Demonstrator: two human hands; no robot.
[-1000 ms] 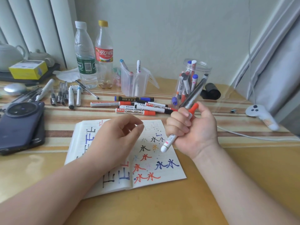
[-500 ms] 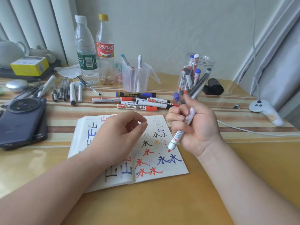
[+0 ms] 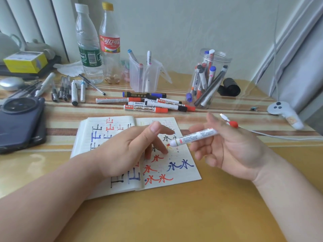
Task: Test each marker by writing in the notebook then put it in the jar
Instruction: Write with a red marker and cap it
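The open notebook [image 3: 189, 175] lies in front of me, its pages covered in red, blue and black characters. My left hand [image 3: 129, 151] hangs over its middle with relaxed fingers, fingertips on the page. My right hand [image 3: 227, 145] is turned palm-up and pinches a white marker [image 3: 195, 136] near its back end. The marker lies almost level, its bare red tip pointing left at my left fingers; a red cap [image 3: 233, 124] shows behind the hand. The clear jar [image 3: 225, 58] stands at the back right, holding several markers. More markers [image 3: 145, 107] lie beyond the notebook.
A clear plastic cup [image 3: 145, 79] with pens stands at the back centre, two bottles [image 3: 89, 49] to its left. Pens [image 3: 73, 91] and a dark phone [image 3: 21, 123] lie at left. A white controller [image 3: 283, 112], a cable [image 3: 279, 137] and a black roll [image 3: 230, 87] are at right.
My right hand opened out of a fist-like grip and rolled palm-up, swinging the marker from steep to nearly level. My left fingers uncurled down onto the page.
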